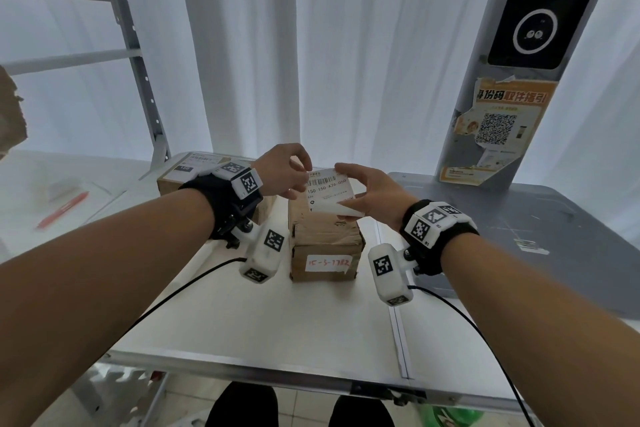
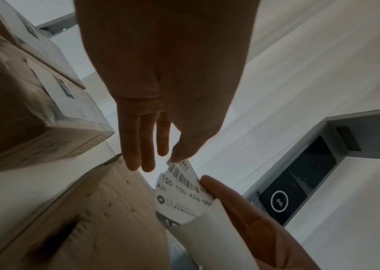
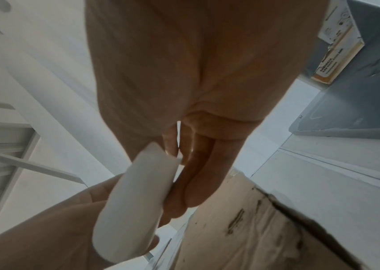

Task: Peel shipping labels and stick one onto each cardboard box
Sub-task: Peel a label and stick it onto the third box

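Observation:
A white shipping label with a barcode and "150 150 A26 050" hangs in the air just above the middle stack of two cardboard boxes. My left hand pinches its top left corner between thumb and fingers; the left wrist view shows that thumb on the label. My right hand grips the label's right edge together with a curled white backing strip. The lower box carries a handwritten tag. Behind my left wrist, another labelled box is partly hidden.
A grey kiosk base lies on the table's right, its column bearing an orange QR poster. A metal shelf frame stands at the back left, with a red pen below it. The table's metal front edge is near me.

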